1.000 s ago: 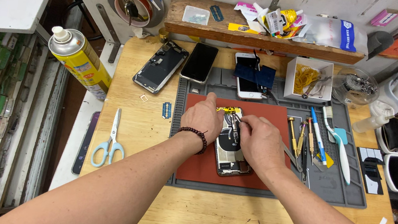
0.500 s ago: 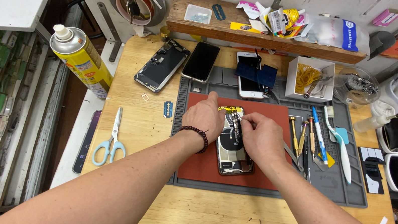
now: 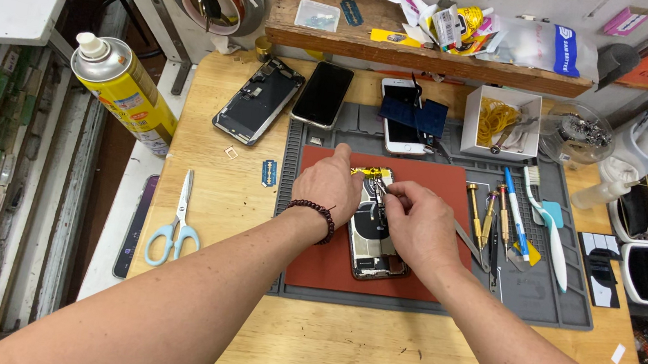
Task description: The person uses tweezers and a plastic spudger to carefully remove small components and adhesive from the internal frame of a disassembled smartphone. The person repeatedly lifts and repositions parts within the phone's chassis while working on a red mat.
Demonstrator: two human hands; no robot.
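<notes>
The wooden bench (image 3: pixel 199 191) is covered at centre by a grey mat (image 3: pixel 563 310), a red pad (image 3: pixel 322 264) laid on it. The opened phone (image 3: pixel 373 254) is kept flat on the pad, steadied by the left hand (image 3: pixel 329 187). Tweezers (image 3: pixel 379 193) are pinched by the right hand (image 3: pixel 417 225) over the phone's upper end. Screwdrivers (image 3: pixel 475 209) are lined up right of the phone.

There is 1 camera, worn on the person's head. It looks down and forward at the wooden table (image 3: pixel 200 183) from close above. Both arms reach in from the bottom edge. The wall shelf (image 3: pixel 358 42) sits along the top.
</notes>
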